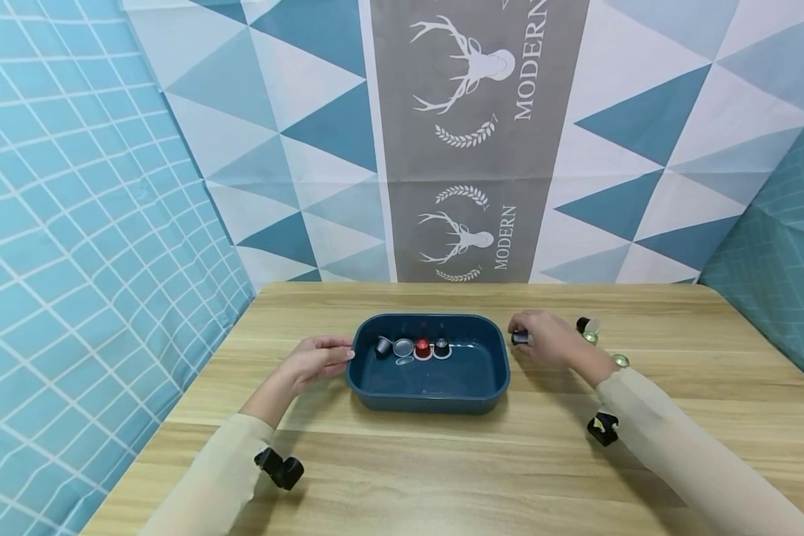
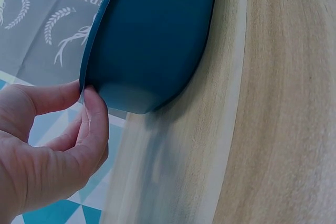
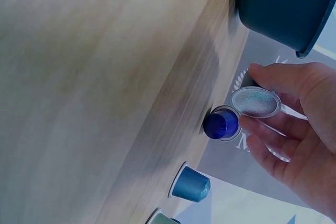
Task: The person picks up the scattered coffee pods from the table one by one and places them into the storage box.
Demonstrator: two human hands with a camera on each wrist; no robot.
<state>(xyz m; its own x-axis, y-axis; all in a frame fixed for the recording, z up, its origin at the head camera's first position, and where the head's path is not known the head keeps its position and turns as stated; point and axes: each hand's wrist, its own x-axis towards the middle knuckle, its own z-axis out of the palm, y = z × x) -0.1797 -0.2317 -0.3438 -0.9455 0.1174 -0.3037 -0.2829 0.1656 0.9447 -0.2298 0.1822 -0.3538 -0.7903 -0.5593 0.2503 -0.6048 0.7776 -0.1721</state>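
A dark blue rectangular basin stands on the table. My left hand pinches its left rim between thumb and fingers, as the left wrist view shows at the rim. Off the basin's right side, my right hand holds a dark coffee capsule; its silver foil lid faces the right wrist camera. Close to those fingers is a deep blue capsule on the table. Inside the basin, along its far side, sit a red capsule, a black capsule and a tipped dark capsule.
Right of the right hand, a black capsule lies on its side near greenish capsules. The right wrist view shows a teal capsule and part of a green one. Patterned cloth hangs behind the wooden table.
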